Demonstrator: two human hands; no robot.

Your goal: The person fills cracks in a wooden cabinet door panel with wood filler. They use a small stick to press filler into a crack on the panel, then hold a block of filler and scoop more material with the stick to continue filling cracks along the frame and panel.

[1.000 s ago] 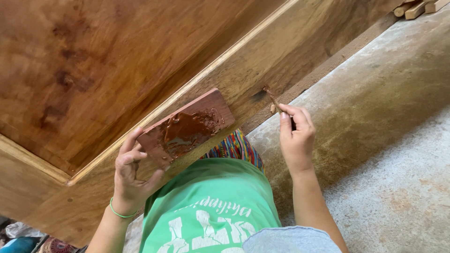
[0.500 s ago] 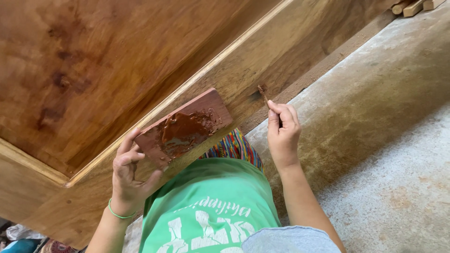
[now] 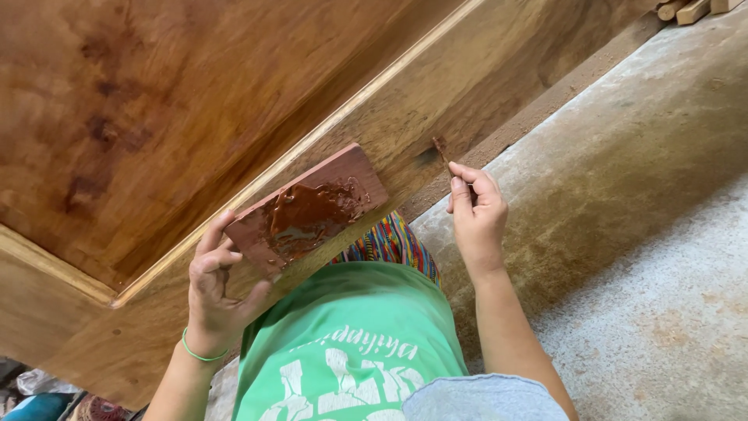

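Observation:
My left hand (image 3: 214, 284) grips a small reddish board (image 3: 312, 210) by its lower end; a smear of dark brown paste covers its top face. My right hand (image 3: 475, 214) pinches a thin stick (image 3: 441, 152) whose tip, coated with the same brown paste, touches a dark spot (image 3: 427, 156) on the frame of a large wooden panel (image 3: 179, 117). The panel stands tilted in front of me, its pale edge strip running diagonally across the view.
A concrete floor (image 3: 639, 195) lies to the right, with sawdust along the panel's foot. Wood offcuts (image 3: 689, 9) lie at the top right. My green shirt and striped cloth fill the bottom centre. Some bags sit at the bottom left.
My right hand has moved left along the frame, bringing the stick's tip onto the dark spot. The left hand and the paste board have stayed about where they were.

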